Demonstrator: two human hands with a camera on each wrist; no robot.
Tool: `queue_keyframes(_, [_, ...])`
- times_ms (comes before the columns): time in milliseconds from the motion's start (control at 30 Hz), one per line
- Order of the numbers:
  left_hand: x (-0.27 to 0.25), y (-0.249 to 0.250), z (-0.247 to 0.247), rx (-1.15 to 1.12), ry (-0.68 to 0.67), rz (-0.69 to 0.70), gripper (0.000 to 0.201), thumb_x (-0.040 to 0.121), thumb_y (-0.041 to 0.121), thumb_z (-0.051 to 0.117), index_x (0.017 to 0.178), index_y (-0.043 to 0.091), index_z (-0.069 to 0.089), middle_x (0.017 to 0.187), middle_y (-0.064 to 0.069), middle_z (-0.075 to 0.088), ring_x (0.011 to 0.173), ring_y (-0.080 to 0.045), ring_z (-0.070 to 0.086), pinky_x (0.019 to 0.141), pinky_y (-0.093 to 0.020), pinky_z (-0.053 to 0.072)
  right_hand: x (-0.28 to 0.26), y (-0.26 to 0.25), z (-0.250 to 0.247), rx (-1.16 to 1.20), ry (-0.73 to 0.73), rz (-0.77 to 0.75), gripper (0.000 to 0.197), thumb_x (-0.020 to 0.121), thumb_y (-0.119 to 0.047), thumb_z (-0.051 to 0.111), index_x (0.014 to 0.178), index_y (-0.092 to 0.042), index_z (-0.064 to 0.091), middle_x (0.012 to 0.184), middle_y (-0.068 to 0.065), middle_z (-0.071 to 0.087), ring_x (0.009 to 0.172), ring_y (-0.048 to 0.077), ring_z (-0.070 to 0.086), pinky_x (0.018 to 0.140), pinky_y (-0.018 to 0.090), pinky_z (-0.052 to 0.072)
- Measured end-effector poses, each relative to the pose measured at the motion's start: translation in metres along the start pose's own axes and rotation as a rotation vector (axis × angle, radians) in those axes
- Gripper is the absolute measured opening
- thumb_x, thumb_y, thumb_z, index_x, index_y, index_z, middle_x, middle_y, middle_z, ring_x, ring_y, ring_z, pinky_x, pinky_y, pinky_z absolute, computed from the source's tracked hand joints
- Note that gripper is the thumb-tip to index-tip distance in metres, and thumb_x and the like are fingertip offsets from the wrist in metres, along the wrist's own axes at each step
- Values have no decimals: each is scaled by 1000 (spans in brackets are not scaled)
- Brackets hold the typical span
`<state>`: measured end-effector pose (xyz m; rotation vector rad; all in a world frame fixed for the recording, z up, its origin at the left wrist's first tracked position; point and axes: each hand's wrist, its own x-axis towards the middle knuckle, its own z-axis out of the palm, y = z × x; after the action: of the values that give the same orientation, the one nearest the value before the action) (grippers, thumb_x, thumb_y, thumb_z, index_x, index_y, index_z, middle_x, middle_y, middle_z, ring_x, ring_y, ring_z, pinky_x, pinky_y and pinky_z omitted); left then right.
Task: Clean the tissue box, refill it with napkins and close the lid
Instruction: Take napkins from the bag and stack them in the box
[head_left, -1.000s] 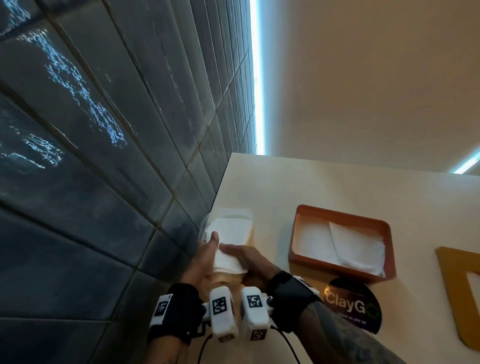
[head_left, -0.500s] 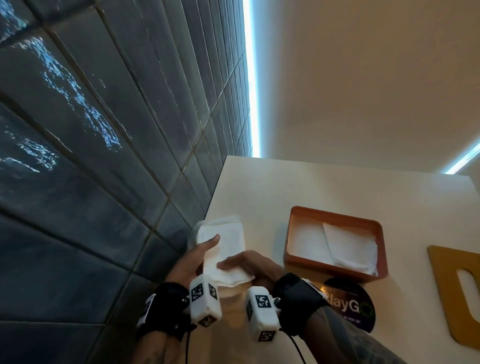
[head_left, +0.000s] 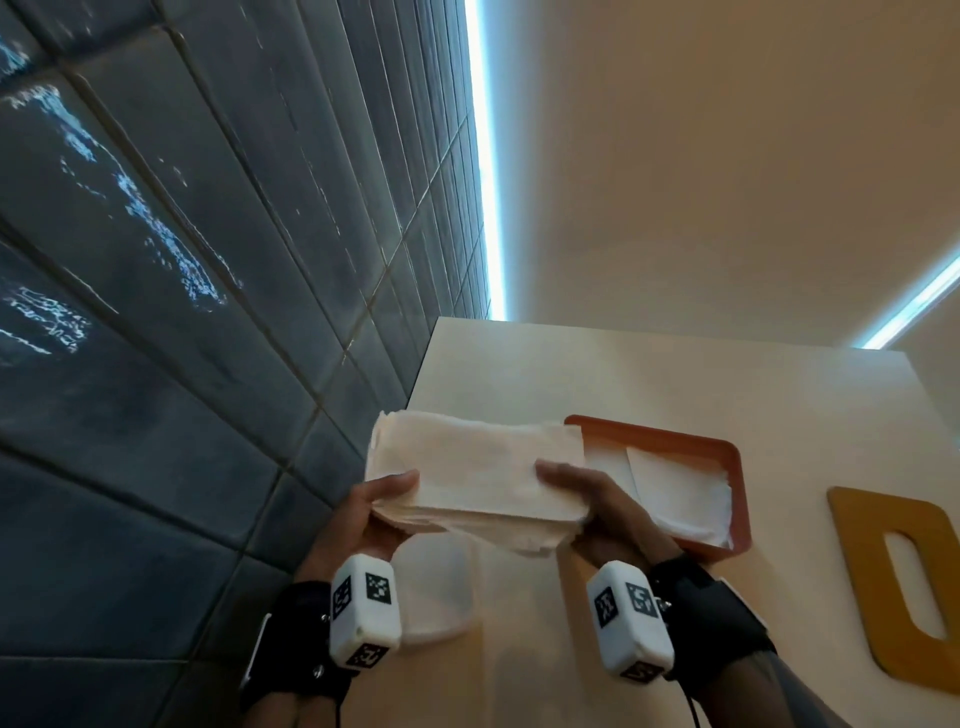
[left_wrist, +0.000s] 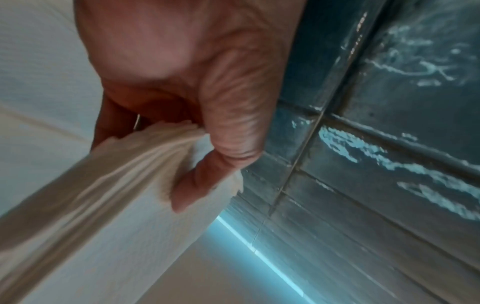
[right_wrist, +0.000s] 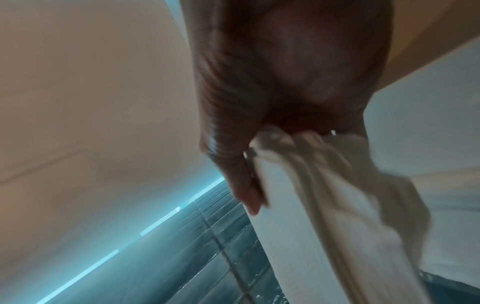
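Tiled wall (head_left: 182, 312) blocks left; tissue box (head_left: 737, 467) close right; bare table (head_left: 623, 374) beyond.

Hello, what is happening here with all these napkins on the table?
A person is refilling a tissue box. The left hand and right hand hold a thick stack of napkins between them, lifted above the table. The orange box lies open to the right with a few napkins inside. Its yellow lid lies farther right, still off.
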<state>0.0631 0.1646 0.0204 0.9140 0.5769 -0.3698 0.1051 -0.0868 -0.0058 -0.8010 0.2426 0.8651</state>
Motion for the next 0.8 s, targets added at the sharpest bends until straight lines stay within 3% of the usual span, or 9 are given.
queue_keyframes(100, [2,-4,20,73,-22,42,33,79,-2,58,111,0,62,97,-20,69,85,-34,69,66,-44,61,-5,-8,4,-46,39,-50,41,86,-16,70,124,-3,63,112,17,67,97,35,65,82,49,54])
queue_keyframes(200, [6,-4,40,116,-43,82,28,79,-3,58,107,1,62,89,-19,70,75,-30,72,61,-40,61,-13,-19,2,-145,111,-158,48,80,-2,74,126,2,59,120,22,67,106,40,66,79,48,57])
queue_keyframes(300, [10,-4,53,107,-75,22,33,82,17,62,113,5,63,102,-19,72,95,-38,68,77,-54,58,-32,-32,-13,-199,132,-228,45,80,1,74,123,4,61,119,25,67,105,39,67,79,45,58])
queue_keyframes(400, [15,-2,48,76,-7,-18,61,72,38,75,121,5,61,119,-24,64,113,-43,57,97,-61,45,-39,-36,-24,-202,117,-238,45,82,4,69,126,1,59,123,24,65,111,38,65,86,50,57])
queue_keyframes(500, [21,-7,60,41,-54,-70,83,65,59,75,130,11,54,133,-27,53,125,-47,45,105,-66,33,-51,-40,-34,-157,105,-261,51,81,0,72,129,0,55,125,24,64,112,38,64,84,48,57])
queue_keyframes(567, [23,-12,73,67,-111,-73,85,59,62,78,125,12,59,131,-28,54,121,-47,49,102,-68,34,-57,-42,-41,-110,119,-264,62,73,-7,82,128,1,57,122,23,65,109,37,65,81,46,58])
queue_keyframes(633, [24,-17,88,146,-167,-91,85,47,58,86,114,10,66,116,-25,65,103,-42,64,93,-60,48,-63,-43,-44,-49,115,-246,69,68,-15,86,129,-1,58,123,23,64,110,39,64,86,49,56])
queue_keyframes(733, [19,-22,110,168,-310,-100,70,38,46,91,92,4,76,89,-19,75,78,-31,73,62,-41,61,-72,-47,-45,7,97,-198,43,86,-18,70,127,-7,64,120,21,66,109,39,64,92,53,52])
queue_keyframes(800, [21,-24,118,223,-286,-65,69,41,40,92,94,0,73,84,-17,74,74,-31,73,59,-40,61,-77,-52,-51,22,116,-216,32,91,-13,62,122,-5,67,112,21,69,102,37,67,87,51,56])
